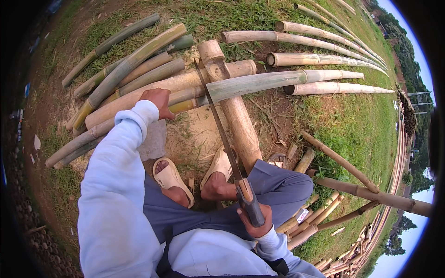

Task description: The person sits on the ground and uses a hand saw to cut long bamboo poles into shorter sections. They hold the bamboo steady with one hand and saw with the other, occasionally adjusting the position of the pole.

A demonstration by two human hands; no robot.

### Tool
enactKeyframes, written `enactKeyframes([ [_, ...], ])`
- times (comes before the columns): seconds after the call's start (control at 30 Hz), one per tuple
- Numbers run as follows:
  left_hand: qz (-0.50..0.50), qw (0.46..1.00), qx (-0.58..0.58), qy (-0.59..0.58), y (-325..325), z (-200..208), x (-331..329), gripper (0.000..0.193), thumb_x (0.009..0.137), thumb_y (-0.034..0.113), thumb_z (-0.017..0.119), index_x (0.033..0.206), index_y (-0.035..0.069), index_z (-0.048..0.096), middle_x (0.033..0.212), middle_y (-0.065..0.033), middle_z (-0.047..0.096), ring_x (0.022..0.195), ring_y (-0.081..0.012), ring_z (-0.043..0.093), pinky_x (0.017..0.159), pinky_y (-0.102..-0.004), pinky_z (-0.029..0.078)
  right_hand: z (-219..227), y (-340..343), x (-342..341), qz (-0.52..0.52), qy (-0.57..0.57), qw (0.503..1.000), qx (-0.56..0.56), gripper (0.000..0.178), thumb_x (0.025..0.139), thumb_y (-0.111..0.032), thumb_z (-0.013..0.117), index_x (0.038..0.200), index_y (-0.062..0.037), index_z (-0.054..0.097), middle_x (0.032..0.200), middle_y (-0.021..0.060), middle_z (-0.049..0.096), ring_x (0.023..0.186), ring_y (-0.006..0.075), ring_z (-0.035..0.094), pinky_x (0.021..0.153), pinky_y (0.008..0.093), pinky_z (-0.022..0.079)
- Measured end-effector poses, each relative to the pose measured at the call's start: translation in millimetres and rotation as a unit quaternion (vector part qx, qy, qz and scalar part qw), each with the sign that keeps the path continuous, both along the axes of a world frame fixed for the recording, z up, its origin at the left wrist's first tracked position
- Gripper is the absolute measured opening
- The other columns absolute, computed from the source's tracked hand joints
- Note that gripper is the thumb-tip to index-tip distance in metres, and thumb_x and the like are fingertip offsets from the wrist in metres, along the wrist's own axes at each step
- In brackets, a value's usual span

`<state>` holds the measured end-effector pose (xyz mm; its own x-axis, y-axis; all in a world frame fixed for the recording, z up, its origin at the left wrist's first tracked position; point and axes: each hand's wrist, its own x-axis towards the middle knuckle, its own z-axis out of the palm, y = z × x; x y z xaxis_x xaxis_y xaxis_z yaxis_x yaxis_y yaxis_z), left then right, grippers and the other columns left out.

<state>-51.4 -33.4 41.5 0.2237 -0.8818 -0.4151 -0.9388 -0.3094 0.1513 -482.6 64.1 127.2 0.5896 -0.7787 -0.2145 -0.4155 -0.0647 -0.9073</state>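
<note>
My right hand (256,221) is closed round the dark handle of a handsaw (221,125), whose long blade slants up and away from me. The blade crosses a green bamboo pole (259,85) near its middle; whether the teeth are in a cut I cannot tell. My left hand (158,103) grips this pole to the left of the blade, its fingers mostly hidden. Beneath the pole, a thick notched bamboo log (239,125) slopes toward my knee, and another thick pale bamboo length (139,95) lies behind my left hand.
Cut bamboo pieces (132,55) lie heaped at the left. Several long poles (324,60) stretch across the grass at the right. A bamboo frame (352,187) stands beside my right knee. Sawdust (194,132) covers the ground near my sandals (174,180).
</note>
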Motion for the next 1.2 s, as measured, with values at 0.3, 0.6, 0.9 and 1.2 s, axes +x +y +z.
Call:
enactKeyframes([
  [0.3,0.008,1.000,0.001,-0.006,-7,2,-5,0.060,0.066,0.044,0.089,0.104,0.001,0.072,0.107,-0.0218,0.075,0.104,-0.0380,0.071,0.096,-0.0448,0.056,-60,-111,86,-0.013,-0.061,0.998,-0.009,0.019,0.093,-0.013,0.077,0.098,0.0027,0.068,0.076,0.0038,0.065,0.069,0.0104,0.057,0.064,0.0303,0.048],
  [0.6,-0.016,0.979,-0.200,-0.045,28,-13,-20,0.063,0.074,0.042,0.086,0.118,0.005,0.060,0.118,-0.0139,0.062,0.111,-0.0351,0.063,0.096,-0.0471,0.052,-95,-94,83,-0.060,-0.087,0.992,0.063,0.017,0.093,-0.013,0.077,0.091,0.0008,0.067,0.072,0.0002,0.063,0.065,0.0083,0.058,0.059,0.0280,0.047],
  [0.9,-0.056,0.993,-0.105,-0.026,63,-26,-60,0.057,0.081,0.041,0.082,0.120,0.007,0.057,0.116,-0.0147,0.068,0.107,-0.0384,0.067,0.090,-0.0491,0.053,-89,-95,85,-0.051,-0.120,0.991,0.043,0.019,0.093,-0.008,0.075,0.081,-0.0020,0.062,0.063,-0.0008,0.058,0.052,0.0071,0.052,0.049,0.0254,0.040],
  [1.2,-0.041,0.977,-0.208,-0.008,59,-18,-45,0.049,0.088,0.038,0.074,0.124,0.009,0.060,0.106,-0.0150,0.070,0.102,-0.0390,0.068,0.094,-0.0502,0.052,-83,-96,82,-0.035,-0.109,0.993,0.035,0.020,0.089,-0.010,0.080,0.089,-0.0018,0.062,0.075,-0.0023,0.058,0.067,0.0073,0.052,0.061,0.0263,0.044],
])
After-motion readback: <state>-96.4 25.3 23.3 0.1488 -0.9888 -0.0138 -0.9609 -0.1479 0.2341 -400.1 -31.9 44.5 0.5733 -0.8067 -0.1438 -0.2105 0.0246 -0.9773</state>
